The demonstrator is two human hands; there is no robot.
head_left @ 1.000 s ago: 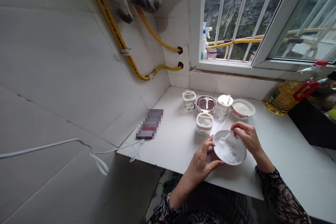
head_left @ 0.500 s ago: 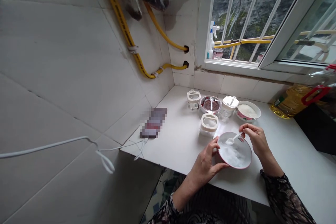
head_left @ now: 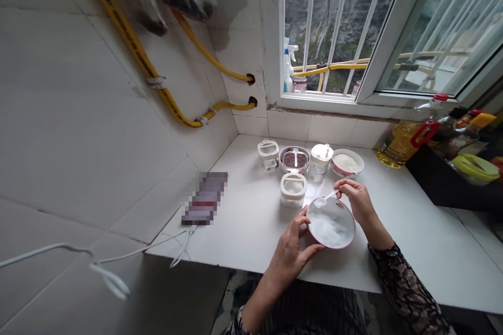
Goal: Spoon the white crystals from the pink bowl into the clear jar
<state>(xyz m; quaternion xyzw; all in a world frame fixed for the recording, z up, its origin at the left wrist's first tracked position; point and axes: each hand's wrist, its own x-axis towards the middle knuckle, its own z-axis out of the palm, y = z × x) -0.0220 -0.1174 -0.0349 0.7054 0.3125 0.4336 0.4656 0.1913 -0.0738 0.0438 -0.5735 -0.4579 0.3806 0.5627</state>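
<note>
The left hand spreads around a red-rimmed white bowl of white powder, tilted over the tabletop. The right hand narrowly pinches a small white spoon; its tip sits above the powder

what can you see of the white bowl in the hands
The shallow round bowl looks like glazed white ceramic, with a thin reddish rim. It is tilted towards the camera, so its inside shows, with white powder spread across it. The left hand grips its near side, while the right hand holds a small white spoon with its head over the upper part of the bowl. It sits above a white countertop; whether it touches the countertop is hard to tell.
</note>
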